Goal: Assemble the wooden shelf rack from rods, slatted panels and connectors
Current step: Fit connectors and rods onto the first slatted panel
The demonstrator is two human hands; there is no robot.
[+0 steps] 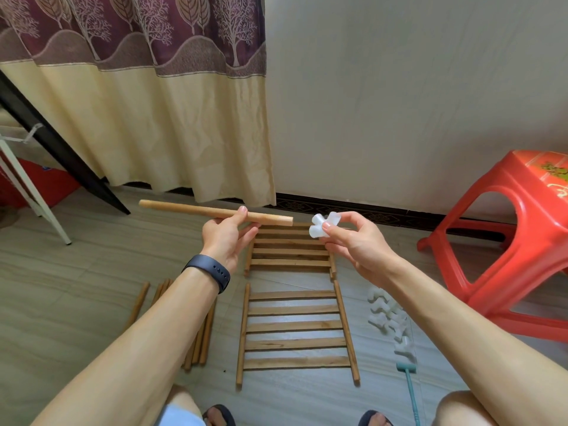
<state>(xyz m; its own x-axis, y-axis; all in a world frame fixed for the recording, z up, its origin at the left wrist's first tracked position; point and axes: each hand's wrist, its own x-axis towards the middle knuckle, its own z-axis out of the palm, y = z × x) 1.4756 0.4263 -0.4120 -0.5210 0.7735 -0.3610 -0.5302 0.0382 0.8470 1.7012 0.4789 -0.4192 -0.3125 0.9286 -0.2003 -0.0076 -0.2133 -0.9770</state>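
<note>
My left hand (226, 239) grips a wooden rod (184, 210) near its right end and holds it level above the floor. My right hand (353, 241) pinches a white plastic connector (321, 226) a short gap to the right of the rod's tip. Two slatted panels lie flat on the floor below: the near panel (295, 329) and the far panel (290, 250), partly hidden by my hands. Several loose rods (201, 342) lie under my left forearm. A pile of white connectors (390, 321) sits right of the near panel.
A red plastic stool (510, 241) stands at the right by the wall. A small teal mallet (408, 382) lies near my right knee. A curtain (172, 118) hangs behind, with a dark slanted beam (61, 149) and a white rack leg (40, 204) at the left.
</note>
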